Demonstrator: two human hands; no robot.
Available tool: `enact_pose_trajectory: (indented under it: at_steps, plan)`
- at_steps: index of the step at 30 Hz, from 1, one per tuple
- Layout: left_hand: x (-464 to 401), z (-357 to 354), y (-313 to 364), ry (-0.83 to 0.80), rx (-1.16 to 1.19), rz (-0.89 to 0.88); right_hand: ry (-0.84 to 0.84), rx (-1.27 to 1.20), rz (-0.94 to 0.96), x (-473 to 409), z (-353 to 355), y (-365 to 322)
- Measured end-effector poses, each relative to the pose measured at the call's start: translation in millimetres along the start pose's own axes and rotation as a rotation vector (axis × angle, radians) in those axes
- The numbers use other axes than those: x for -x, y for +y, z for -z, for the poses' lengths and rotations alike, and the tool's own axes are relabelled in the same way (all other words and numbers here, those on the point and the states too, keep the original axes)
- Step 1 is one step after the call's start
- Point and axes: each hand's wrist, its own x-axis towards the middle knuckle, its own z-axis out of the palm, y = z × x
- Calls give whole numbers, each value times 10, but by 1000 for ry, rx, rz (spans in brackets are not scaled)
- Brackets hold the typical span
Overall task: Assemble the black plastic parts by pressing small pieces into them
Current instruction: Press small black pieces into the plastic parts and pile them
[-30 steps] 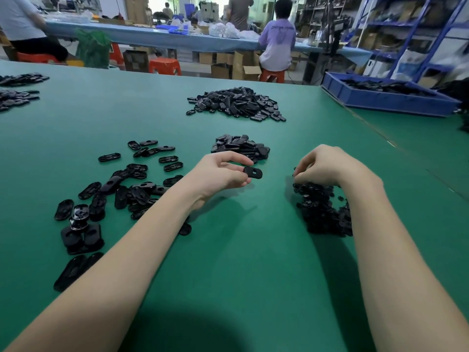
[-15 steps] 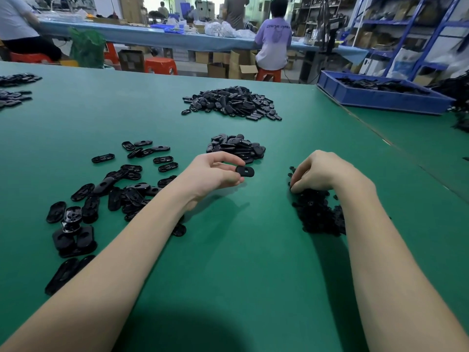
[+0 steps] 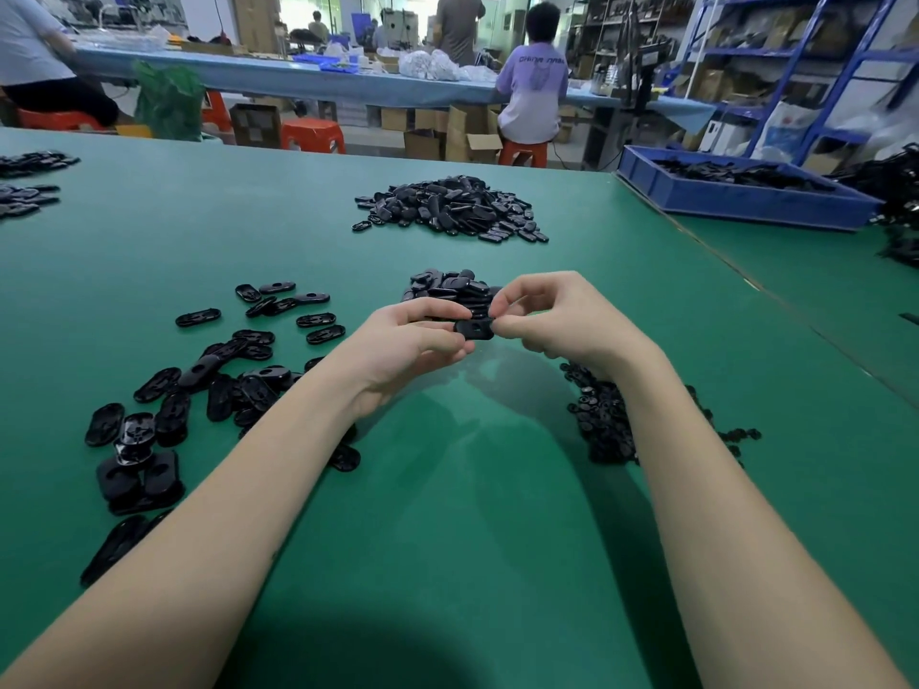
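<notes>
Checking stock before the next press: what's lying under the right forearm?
A pile of small black pieces lies on the green table under the right forearm. Its left and right edges show; the forearm covers the middle, so its full extent cannot be seen.

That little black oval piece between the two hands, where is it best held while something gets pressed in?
Probably by its rounded ends, as now: the left hand pinches the oval piece from its left end and the right hand from the right. It lies flat with its hole facing up, so end grips leave the hole free.
</notes>
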Motion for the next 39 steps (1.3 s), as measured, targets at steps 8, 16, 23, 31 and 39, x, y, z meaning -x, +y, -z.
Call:
enact_pose_trajectory:
  at_steps: [8, 16, 23, 31, 39]
  plan:
    - [5, -3, 18, -10, 27, -9, 38, -64, -24, -15, -73, -32]
    - [7, 3, 26, -25, 55, -10, 79, -39, -79, -31, -84, -27]
    - [9, -1, 39, -46, 26, -31, 96, -79, -140, -61, -116, -32]
    - [12, 6, 43, -9, -47, -78, 95, -179, -238, -84, -157, -47]
    - [24, 31, 54, -36, -26, -44, 29, -173, -260, -58, -106, 18]
